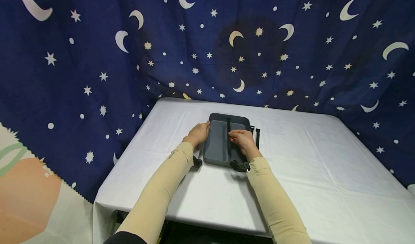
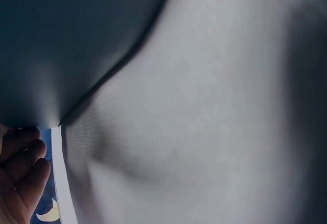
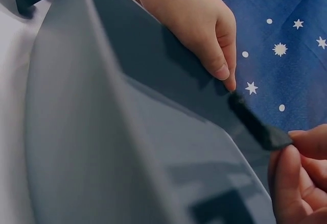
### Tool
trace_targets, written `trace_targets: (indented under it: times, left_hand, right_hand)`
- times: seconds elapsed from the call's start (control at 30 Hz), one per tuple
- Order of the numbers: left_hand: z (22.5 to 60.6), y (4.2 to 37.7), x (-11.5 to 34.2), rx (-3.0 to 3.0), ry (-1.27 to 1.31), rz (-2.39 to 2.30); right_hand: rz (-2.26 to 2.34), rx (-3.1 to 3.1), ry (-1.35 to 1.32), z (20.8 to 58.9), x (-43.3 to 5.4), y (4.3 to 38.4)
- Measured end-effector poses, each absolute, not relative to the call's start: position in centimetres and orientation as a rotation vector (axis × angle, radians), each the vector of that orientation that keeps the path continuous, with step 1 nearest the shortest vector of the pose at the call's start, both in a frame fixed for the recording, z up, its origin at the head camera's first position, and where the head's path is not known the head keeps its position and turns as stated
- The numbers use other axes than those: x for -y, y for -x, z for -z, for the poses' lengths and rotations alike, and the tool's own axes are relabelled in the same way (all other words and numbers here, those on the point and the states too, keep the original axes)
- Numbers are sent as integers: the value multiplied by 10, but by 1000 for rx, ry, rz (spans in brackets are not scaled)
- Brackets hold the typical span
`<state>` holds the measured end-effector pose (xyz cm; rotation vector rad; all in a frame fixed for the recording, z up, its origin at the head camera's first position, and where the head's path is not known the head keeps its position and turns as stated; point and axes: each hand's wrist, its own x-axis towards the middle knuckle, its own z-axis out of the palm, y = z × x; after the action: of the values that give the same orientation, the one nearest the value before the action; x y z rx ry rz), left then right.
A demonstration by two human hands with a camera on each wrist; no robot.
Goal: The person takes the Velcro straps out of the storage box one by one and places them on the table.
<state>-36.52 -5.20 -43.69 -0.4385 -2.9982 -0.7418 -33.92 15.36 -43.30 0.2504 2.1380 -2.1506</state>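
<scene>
A grey rectangular tray (image 1: 214, 143) with raised walls and rounded corners lies on the white-covered table. My left hand (image 1: 198, 133) grips its left wall; in the left wrist view the fingers of that hand (image 2: 23, 175) lie along the outside of the tray (image 2: 66, 40). Over the tray's inside, my right hand (image 1: 243, 140) pinches a black strap (image 1: 228, 143) between thumb and fingertips. The right wrist view shows the strap (image 3: 250, 119) close up, running from the right hand (image 3: 304, 178) toward the far wall, near the left thumb. Its near end is unclear.
Two more black straps, one longer (image 1: 257, 138) and one partly hidden (image 1: 252, 129), lie just right of the tray. White cloth (image 1: 317, 172) covers the table. A dark blue curtain (image 1: 214, 31) with moons and stars hangs behind and to the left.
</scene>
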Motion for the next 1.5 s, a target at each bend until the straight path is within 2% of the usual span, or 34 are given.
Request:
trace_targets:
  times: [1.5]
  left_hand:
    - [436, 365, 51, 3022, 423, 762]
  right_hand:
    - [2183, -2149, -219, 431, -162, 339]
